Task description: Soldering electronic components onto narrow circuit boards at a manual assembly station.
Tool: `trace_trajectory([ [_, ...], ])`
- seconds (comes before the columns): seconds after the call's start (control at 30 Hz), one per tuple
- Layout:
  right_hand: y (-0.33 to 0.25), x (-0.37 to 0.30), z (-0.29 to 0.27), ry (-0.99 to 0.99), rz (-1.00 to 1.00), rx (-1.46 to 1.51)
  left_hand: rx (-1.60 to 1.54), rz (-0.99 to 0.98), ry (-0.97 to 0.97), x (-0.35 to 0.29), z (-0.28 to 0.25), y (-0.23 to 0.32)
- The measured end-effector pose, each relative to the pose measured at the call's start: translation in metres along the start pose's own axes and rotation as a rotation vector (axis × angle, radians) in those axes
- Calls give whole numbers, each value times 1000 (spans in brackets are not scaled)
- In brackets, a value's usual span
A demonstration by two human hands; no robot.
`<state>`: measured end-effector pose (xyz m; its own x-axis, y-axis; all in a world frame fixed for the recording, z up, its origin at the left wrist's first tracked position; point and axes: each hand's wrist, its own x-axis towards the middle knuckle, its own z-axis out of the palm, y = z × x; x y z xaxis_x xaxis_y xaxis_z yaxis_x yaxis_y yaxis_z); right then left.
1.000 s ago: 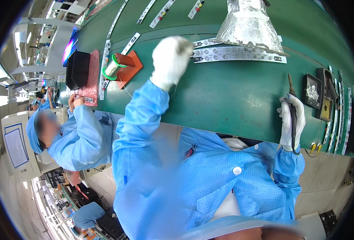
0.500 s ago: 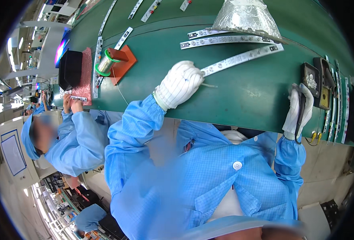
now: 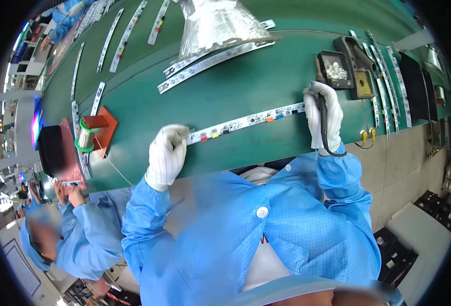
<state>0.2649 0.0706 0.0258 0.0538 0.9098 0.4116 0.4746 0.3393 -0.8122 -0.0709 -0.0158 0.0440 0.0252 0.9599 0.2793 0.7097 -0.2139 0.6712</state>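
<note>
the white gloves (image 3: 167, 158) look like striped cloth. the hood (image 3: 220, 28) is shiny, crinkly foil. the green table (image 3: 246, 86) looks smooth. the pink sheet (image 3: 74, 163) by its front edge is shiny plastic.

From the held strip (image 3: 246, 123), I see the hood (image 3: 218, 25) at twelve o'clock, tray (image 3: 341, 86) at two, spool (image 3: 86, 138) at nine.

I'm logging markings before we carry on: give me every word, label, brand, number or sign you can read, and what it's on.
Nothing can be read.
Circuit strip between left hand and right hand: dark marks, too small to read.
Two strips partly hidden by the foil-covered hood: marks too small.
Blue-bordered panel, lower left: too blurred to tell any writing.
</note>
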Motion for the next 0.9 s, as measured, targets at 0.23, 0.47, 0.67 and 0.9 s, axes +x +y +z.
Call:
trace_trajectory([
  [0.23,0,-20,4,-39,175,66,305,86,77,10,-7,-7],
  [0.47,5,-23,16,12,75,77,-946,-637,243,-47,-25,37],
  [0.67,0,-28,19,38,88,27,-113,-134,-3,-68,22,35],
  [0.9,-2,-29,23,47,69,-33,340,21,-89,-45,55,47],
])
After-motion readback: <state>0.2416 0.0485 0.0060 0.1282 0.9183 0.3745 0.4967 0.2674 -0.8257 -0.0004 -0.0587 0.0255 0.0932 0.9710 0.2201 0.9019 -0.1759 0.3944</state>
